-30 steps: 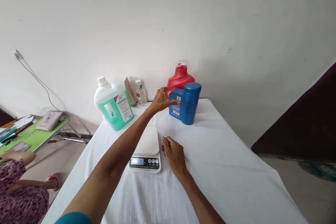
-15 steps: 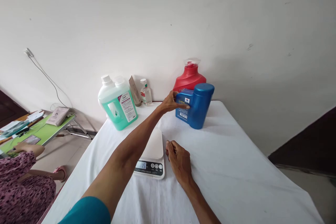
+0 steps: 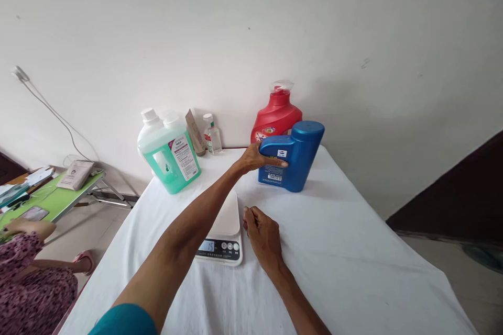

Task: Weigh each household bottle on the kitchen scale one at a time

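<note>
My left hand (image 3: 258, 159) reaches across to a blue jug-like plastic bottle (image 3: 302, 159) and is closed on its handle side, thumb along the label. The bottle stands on, or just over, the cloth and leans slightly; I cannot tell whether its base touches. Behind it stands a red bottle (image 3: 277, 112) with clear plastic over its cap. My right hand (image 3: 264, 234) rests on the cloth in a loose fist, with nothing visible in it. Just left of that fist lies a white kitchen scale (image 3: 226, 222), partly under my left forearm, its display reading 15.
A large bottle of green liquid (image 3: 171, 154), a brown tube (image 3: 195, 133) and a small clear bottle (image 3: 212, 136) stand towards the wall. White cloth (image 3: 353, 261) covers the table. At left, a person in a patterned garment (image 3: 39, 293) sits by a green table (image 3: 58, 200).
The blue bottle has turned and tilted slightly in my left hand, shifting a little right against the red bottle. My right hand stays beside the scale. The whole view has shifted slightly.
</note>
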A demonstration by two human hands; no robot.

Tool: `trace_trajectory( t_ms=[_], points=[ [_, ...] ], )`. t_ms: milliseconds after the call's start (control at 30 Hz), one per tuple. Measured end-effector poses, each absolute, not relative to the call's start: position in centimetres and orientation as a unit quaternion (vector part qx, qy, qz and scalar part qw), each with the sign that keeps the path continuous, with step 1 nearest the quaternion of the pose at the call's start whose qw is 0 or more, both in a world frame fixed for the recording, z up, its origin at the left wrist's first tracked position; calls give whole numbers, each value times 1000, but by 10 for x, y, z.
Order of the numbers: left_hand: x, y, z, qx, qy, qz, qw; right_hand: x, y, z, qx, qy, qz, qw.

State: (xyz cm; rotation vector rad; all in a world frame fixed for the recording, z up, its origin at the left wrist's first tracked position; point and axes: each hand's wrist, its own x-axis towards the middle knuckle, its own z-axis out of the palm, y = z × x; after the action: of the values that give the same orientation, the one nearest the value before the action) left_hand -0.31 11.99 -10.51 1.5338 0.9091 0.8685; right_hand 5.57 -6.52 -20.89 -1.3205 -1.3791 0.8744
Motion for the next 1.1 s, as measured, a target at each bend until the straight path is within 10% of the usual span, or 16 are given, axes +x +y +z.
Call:
trace_trajectory(
  t_ms=[467, 1100],
  points=[
    [36, 67, -99, 456, 413, 541, 573, 54, -62, -210, -546, -585, 322, 507],
    [-149, -61, -74, 462, 487, 611, 419, 58, -64, -206, -542, -555, 388, 498]
  ],
)
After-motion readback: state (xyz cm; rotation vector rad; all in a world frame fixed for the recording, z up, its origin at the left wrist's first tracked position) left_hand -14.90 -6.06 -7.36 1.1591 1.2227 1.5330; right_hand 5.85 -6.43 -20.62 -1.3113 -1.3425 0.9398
